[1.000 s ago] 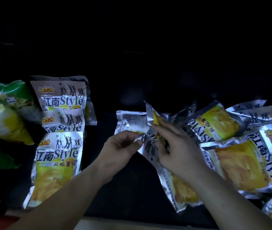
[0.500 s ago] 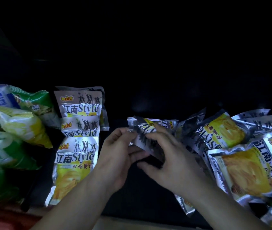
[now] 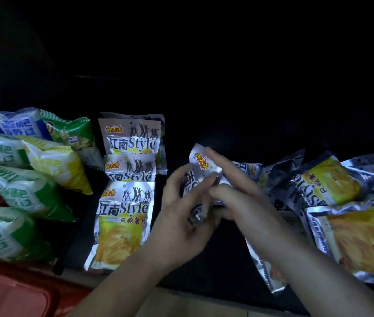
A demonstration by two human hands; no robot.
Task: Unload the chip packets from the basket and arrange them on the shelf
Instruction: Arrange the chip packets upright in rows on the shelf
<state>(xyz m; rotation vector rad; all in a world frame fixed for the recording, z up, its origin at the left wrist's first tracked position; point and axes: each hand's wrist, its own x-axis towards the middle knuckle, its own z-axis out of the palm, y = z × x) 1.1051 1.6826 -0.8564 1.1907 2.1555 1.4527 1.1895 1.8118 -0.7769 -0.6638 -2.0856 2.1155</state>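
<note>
Silver foil chip packet (image 3: 201, 167) is held over the dark shelf (image 3: 222, 271), between both hands. Left hand (image 3: 181, 216) curls round its lower part. Right hand (image 3: 238, 195) pinches its upper part, fingers extended, thumb beneath. Half a second earlier it lay flatter; its logo corner now stands up. A column of three matching packets (image 3: 124, 209) lies just left, a loose heap of packets (image 3: 341, 202) right.
</note>
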